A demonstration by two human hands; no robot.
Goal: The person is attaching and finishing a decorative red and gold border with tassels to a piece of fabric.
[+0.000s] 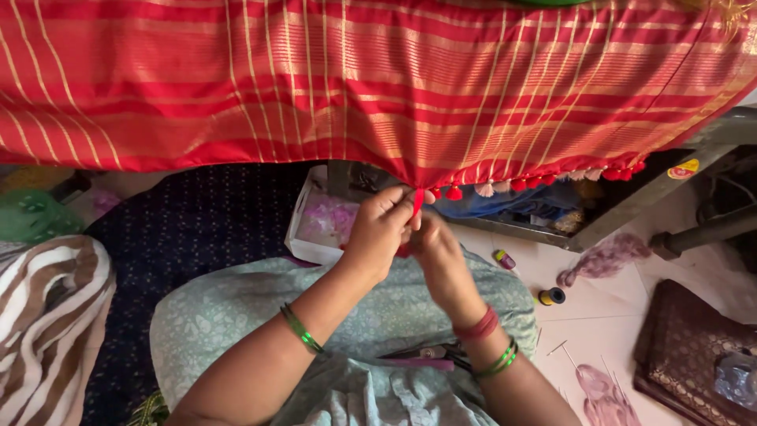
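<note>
I log the red cloth point(355, 87) as woven, silky, faintly glossy, with gold metallic-looking stripes. Its hem carries soft, fuzzy thread tassels point(520, 185), red and pale pink. Green bangles point(302, 329) look smooth and shiny; I cannot tell glass from plastic. The lap cloth point(236, 315) is matt printed cotton-like fabric. The floor point(607, 308) is smooth, pale, slightly glossy tile. The brown cloth point(682, 347) at right shows a patterned, faintly lustrous weave.

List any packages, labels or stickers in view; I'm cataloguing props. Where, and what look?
Sticker: on the grey metal frame at right, small rounded, yellow and red.
Open box: on the floor beyond the left hand, white, pink material inside.
Clear plastic wrapper: lower right, crumpled, on the brown patterned pad.
</note>
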